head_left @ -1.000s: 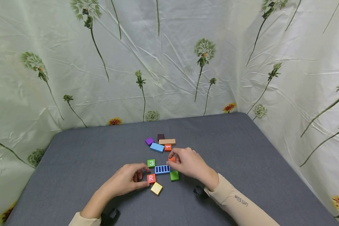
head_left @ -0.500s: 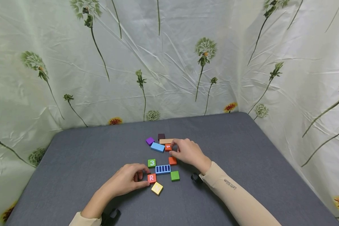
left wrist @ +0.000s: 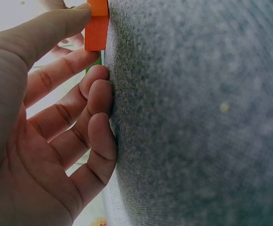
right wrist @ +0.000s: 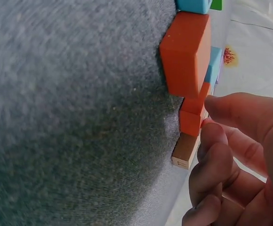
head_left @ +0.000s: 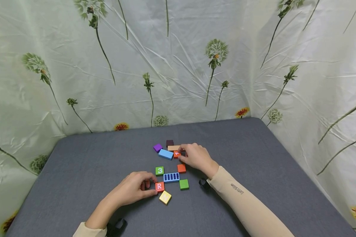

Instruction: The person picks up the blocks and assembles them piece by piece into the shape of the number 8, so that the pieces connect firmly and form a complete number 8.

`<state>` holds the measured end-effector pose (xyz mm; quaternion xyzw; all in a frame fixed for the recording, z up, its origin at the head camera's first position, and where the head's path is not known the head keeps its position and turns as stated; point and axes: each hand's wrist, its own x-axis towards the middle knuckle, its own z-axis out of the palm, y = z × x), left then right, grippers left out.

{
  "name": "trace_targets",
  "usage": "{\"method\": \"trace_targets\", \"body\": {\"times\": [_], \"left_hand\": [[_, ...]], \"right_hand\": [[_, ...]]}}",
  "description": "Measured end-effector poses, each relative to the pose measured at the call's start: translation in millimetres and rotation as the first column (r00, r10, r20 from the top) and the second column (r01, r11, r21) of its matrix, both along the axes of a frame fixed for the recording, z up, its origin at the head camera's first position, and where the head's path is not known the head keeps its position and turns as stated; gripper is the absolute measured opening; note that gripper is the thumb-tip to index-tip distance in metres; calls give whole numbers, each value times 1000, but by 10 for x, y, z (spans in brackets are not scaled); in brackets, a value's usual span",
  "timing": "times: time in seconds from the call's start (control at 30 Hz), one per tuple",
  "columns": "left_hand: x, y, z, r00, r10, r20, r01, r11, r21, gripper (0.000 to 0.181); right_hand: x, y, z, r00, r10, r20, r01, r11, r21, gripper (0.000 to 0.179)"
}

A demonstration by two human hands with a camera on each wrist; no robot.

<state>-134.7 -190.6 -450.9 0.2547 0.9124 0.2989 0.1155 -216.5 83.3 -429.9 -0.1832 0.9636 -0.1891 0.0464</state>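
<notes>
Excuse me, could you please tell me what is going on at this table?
A person in beige sleeves is handling small coloured blocks on a grey table. The left hand has its thumb and index finger on the red R block. The right hand is at the orange block with a white mark; whether it grips it is hard to tell. The blocks lie in two loose groups.
</notes>
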Motion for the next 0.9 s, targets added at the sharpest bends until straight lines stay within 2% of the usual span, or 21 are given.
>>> {"method": "trace_targets", "body": {"times": [0.53,0.9], "left_hand": [[14,7,4,1000,6,-17,-6,1000,-10,24],[19,9,1,1000,9,-19,-10,1000,-16,23]], "right_hand": [[-15,20,-11,999,-31,-30,33,997,73,12],[65,176,-15,997,-74,-30,76,995,60,13]]}}
